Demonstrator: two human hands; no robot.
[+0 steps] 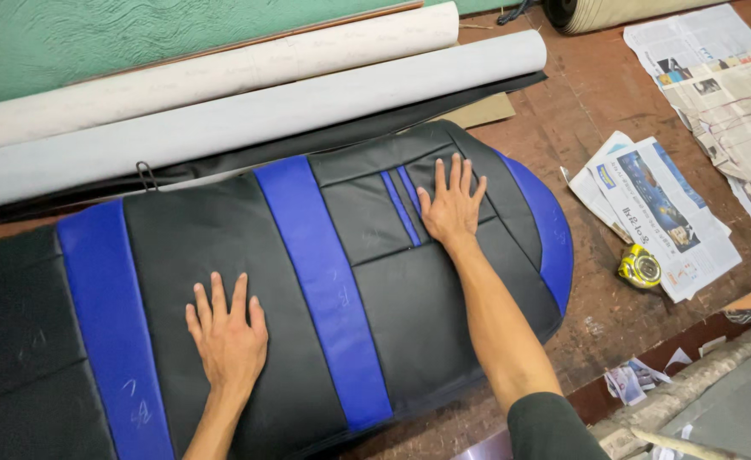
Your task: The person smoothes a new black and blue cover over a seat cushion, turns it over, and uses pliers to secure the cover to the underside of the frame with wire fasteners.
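One black leatherette seat cover with blue stripes [222, 281] lay flat across the reddish-brown wooden surface [597, 111], running from the left edge of view to right of centre. Counted three broad blue bands on it: one at left, one through the middle, one curving round the right end. Two thin blue stripes sat side by side on the far right panel.

Two hands, both on the cover. Left hand [226, 336] lay palm down on the black panel between the left and middle bands, fingers spread, grip fully open, nothing held. Right hand [450, 204] lay palm down farther off, on the right panel, just beside the two thin stripes, fingers spread, grip likewise open and empty. Right forearm crossed the cover's near edge; a dark sleeve showed at the elbow.

Far side of the cover: two long rolls of pale sheet material [248, 111], lying parallel, the nearer one grey, the farther one cream. A dark sheet lay beneath them.

Right of the cover: one yellow tape measure [639, 267], well apart from the right hand, touching a folded newspaper [656, 213]. More newspaper sheets [725, 85] were spread at far right. A few paper scraps [631, 379] lay near the surface's near edge.
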